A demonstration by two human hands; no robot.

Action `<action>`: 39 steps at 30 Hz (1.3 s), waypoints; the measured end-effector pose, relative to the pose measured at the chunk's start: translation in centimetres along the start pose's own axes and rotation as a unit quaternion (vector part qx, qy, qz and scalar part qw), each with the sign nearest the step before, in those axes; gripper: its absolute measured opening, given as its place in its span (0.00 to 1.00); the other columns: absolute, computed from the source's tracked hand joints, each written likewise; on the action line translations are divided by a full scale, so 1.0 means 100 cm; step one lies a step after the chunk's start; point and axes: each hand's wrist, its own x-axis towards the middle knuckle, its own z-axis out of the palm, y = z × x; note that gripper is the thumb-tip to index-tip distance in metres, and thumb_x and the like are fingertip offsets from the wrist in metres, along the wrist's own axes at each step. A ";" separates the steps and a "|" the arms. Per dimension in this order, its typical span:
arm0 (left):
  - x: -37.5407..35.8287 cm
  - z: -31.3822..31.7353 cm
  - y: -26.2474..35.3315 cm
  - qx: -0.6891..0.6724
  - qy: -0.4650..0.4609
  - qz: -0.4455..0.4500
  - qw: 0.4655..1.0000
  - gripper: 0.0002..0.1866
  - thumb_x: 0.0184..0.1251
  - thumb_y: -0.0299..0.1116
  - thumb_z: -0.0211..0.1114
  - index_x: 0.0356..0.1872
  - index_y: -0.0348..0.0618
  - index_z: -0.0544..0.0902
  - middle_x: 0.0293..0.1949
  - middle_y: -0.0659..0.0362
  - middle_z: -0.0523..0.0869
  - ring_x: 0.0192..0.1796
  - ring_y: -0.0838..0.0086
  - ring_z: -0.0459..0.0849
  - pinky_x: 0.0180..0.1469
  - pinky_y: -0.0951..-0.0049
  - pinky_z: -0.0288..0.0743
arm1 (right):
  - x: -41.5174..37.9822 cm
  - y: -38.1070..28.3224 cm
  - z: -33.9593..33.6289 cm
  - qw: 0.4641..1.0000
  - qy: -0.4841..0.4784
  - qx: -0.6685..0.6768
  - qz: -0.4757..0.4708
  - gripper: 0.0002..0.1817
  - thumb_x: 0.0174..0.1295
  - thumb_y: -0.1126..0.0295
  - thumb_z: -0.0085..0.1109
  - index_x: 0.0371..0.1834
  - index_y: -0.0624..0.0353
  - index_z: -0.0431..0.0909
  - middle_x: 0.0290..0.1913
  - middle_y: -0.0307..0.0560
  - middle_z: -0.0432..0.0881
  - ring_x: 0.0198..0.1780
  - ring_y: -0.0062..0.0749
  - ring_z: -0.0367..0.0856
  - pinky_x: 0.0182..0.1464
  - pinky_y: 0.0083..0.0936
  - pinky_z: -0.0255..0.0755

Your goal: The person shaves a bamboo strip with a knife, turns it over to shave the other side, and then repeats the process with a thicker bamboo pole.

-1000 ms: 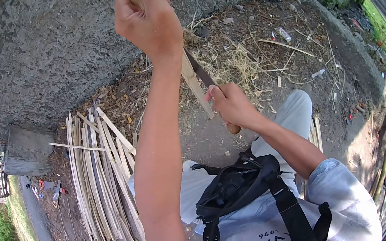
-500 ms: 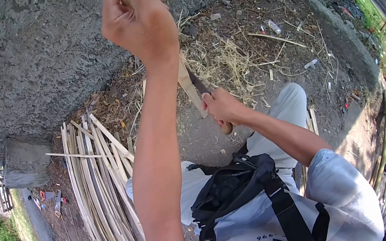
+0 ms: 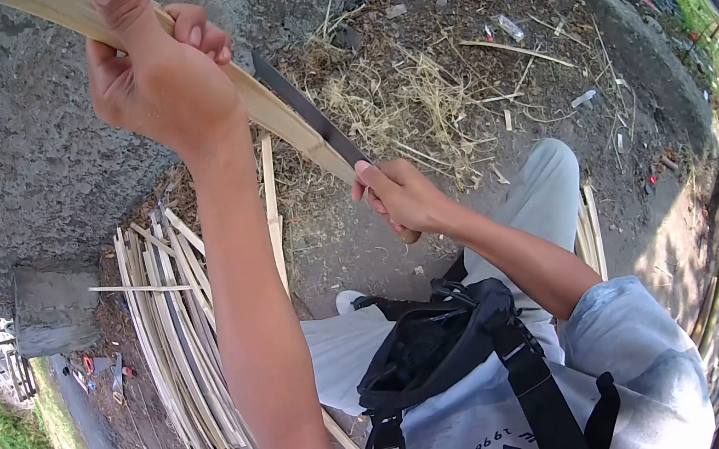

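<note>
My left hand (image 3: 165, 77), raised at the upper left, is wrapped round a long pale bamboo strip (image 3: 273, 112) that slants down to the right. In my right hand (image 3: 397, 196), near the middle, is the handle of a knife with a long dark blade (image 3: 305, 107). The blade points up and left, lying along the strip's right side near its lower end. My right fingers are closed round the handle, beside the strip's lower end. The upper end of the strip runs out of view.
A pile of split strips (image 3: 178, 345) lies on the ground at the left, near a concrete block (image 3: 54, 307). Dry shavings (image 3: 434, 102) and a clear plastic bottle (image 3: 510, 27) lie ahead, before a rough wall (image 3: 40, 142). A black bag (image 3: 434, 348) hangs at my front.
My left hand has moved left, and the strip now slants more, with more of it showing. The knife blade has turned to the left and more of it is visible.
</note>
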 end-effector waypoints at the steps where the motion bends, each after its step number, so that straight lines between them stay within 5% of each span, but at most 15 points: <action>1: 0.001 -0.004 0.002 0.006 0.005 0.002 1.000 0.28 0.63 0.59 0.69 0.30 0.46 0.68 0.15 0.63 0.66 0.17 0.79 0.65 0.22 0.76 0.58 | 0.006 0.011 0.002 0.998 -0.012 -0.063 0.004 0.28 0.76 0.53 0.39 0.32 0.66 0.79 0.15 0.44 0.74 0.11 0.31 0.72 0.17 0.31 0.69; 4: 0.008 -0.011 0.008 0.025 0.032 -0.004 0.999 0.29 0.63 0.63 0.66 0.33 0.47 0.68 0.16 0.64 0.64 0.17 0.79 0.61 0.23 0.75 0.56 | 0.030 0.089 -0.011 0.974 -0.010 -0.193 0.116 0.29 0.77 0.52 0.37 0.33 0.66 0.79 0.17 0.47 0.76 0.10 0.34 0.71 0.16 0.33 0.65; 7: 0.013 -0.018 0.003 0.050 0.040 -0.006 0.998 0.28 0.67 0.64 0.61 0.36 0.47 0.67 0.16 0.65 0.61 0.18 0.80 0.57 0.24 0.74 0.53 | 0.016 0.083 -0.015 0.963 0.018 -0.242 0.116 0.31 0.77 0.51 0.34 0.33 0.65 0.80 0.18 0.54 0.78 0.16 0.42 0.78 0.22 0.39 0.71; 10: 0.012 -0.024 0.004 0.096 0.060 0.030 0.993 0.26 0.72 0.62 0.54 0.36 0.46 0.67 0.16 0.66 0.59 0.18 0.80 0.56 0.24 0.75 0.53 | 0.013 0.057 -0.006 0.981 0.038 -0.189 -0.014 0.33 0.77 0.50 0.30 0.34 0.65 0.82 0.20 0.60 0.78 0.27 0.55 0.84 0.37 0.45 0.78; 13: 0.006 -0.037 0.012 0.098 0.041 0.046 0.993 0.24 0.76 0.59 0.49 0.34 0.46 0.67 0.16 0.67 0.58 0.17 0.80 0.55 0.23 0.76 0.53 | 0.021 0.094 0.012 0.963 0.060 -0.185 -0.186 0.38 0.77 0.46 0.27 0.27 0.66 0.79 0.14 0.52 0.75 0.17 0.46 0.80 0.28 0.41 0.76; 16: 0.006 -0.042 0.017 0.103 0.059 0.046 0.992 0.26 0.74 0.61 0.51 0.32 0.46 0.67 0.16 0.67 0.58 0.16 0.82 0.54 0.21 0.78 0.51 | 0.034 0.137 0.001 0.970 0.075 -0.189 0.130 0.33 0.77 0.51 0.30 0.33 0.67 0.81 0.26 0.70 0.79 0.34 0.71 0.79 0.45 0.54 0.73; 19: 0.006 -0.058 0.021 0.115 0.018 0.069 0.991 0.25 0.75 0.60 0.50 0.31 0.47 0.67 0.15 0.67 0.58 0.15 0.82 0.53 0.20 0.78 0.50 | 0.025 0.116 -0.012 0.978 0.061 -0.173 0.096 0.34 0.77 0.52 0.31 0.28 0.70 0.80 0.27 0.75 0.79 0.36 0.73 0.79 0.46 0.56 0.73; 22: -0.001 -0.063 0.031 0.070 -0.032 0.047 0.996 0.25 0.75 0.59 0.50 0.30 0.47 0.68 0.15 0.67 0.57 0.15 0.81 0.51 0.18 0.78 0.48 | 0.007 0.100 0.005 0.973 0.061 -0.209 -0.076 0.36 0.77 0.53 0.32 0.23 0.72 0.79 0.26 0.75 0.78 0.37 0.72 0.80 0.47 0.56 0.74; 25: -0.002 -0.067 0.031 0.058 -0.034 0.058 0.996 0.24 0.74 0.57 0.53 0.31 0.46 0.69 0.15 0.68 0.58 0.14 0.82 0.51 0.17 0.79 0.47 | 0.031 0.154 0.002 0.972 0.130 -0.192 0.045 0.36 0.77 0.53 0.32 0.20 0.71 0.79 0.24 0.75 0.78 0.36 0.72 0.80 0.47 0.58 0.74; 28: 0.004 -0.079 0.033 0.003 -0.075 0.044 0.996 0.23 0.73 0.55 0.56 0.32 0.44 0.72 0.14 0.68 0.58 0.14 0.83 0.52 0.18 0.78 0.49 | 0.037 0.143 -0.016 0.967 0.106 -0.230 0.041 0.36 0.77 0.54 0.32 0.21 0.71 0.78 0.25 0.75 0.78 0.35 0.72 0.80 0.45 0.59 0.73; 31: -0.001 -0.087 0.043 -0.056 -0.117 -0.003 0.992 0.23 0.70 0.55 0.60 0.31 0.43 0.74 0.15 0.68 0.59 0.15 0.83 0.53 0.20 0.78 0.51 | 0.016 0.105 -0.001 0.964 0.069 -0.242 -0.088 0.36 0.77 0.54 0.32 0.22 0.71 0.80 0.25 0.75 0.78 0.35 0.73 0.80 0.45 0.59 0.74; 34: -0.009 -0.081 0.044 0.033 -0.063 0.045 0.996 0.24 0.69 0.56 0.61 0.31 0.42 0.74 0.15 0.68 0.60 0.15 0.82 0.54 0.19 0.78 0.52 | 0.034 0.152 0.009 0.975 0.112 -0.184 0.060 0.34 0.77 0.53 0.33 0.26 0.70 0.82 0.27 0.75 0.79 0.36 0.73 0.80 0.45 0.59 0.74; 35: 0.000 -0.099 0.049 -0.075 -0.143 -0.029 0.986 0.24 0.69 0.56 0.61 0.31 0.42 0.74 0.14 0.68 0.60 0.14 0.82 0.54 0.19 0.78 0.53 | 0.040 0.167 0.003 0.972 0.106 -0.200 0.066 0.34 0.77 0.53 0.33 0.27 0.69 0.82 0.27 0.75 0.79 0.35 0.73 0.80 0.45 0.58 0.74; 39: -0.013 -0.096 0.052 -0.054 -0.112 0.004 0.992 0.24 0.68 0.57 0.62 0.31 0.43 0.73 0.14 0.68 0.59 0.14 0.82 0.54 0.19 0.77 0.52 | 0.032 0.136 -0.011 0.966 0.100 -0.238 0.030 0.33 0.76 0.53 0.34 0.28 0.69 0.82 0.28 0.74 0.80 0.35 0.73 0.80 0.44 0.56 0.76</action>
